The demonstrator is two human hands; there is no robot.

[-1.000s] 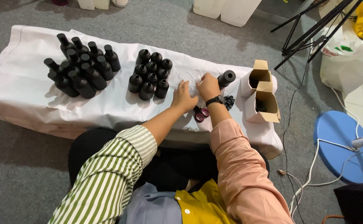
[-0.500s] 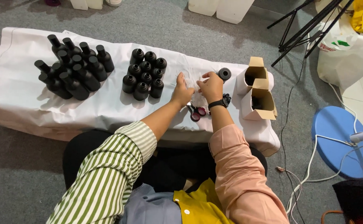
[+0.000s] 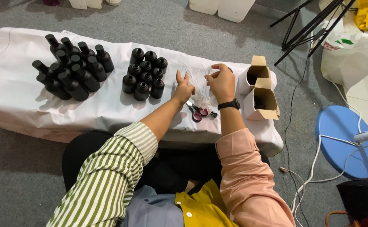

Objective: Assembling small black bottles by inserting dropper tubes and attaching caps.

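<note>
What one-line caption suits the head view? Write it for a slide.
Both hands, left and right, lift a clear plastic bag above scissors, between black bottles and two open cartons.

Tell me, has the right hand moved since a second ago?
Yes. The right hand has shifted right, closer to the open cardboard boxes, and slightly farther from the person's body.

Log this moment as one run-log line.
left hand: touching clear plastic bag | right hand: gripping bag | scissors: on white cloth | black bottles: left
</note>
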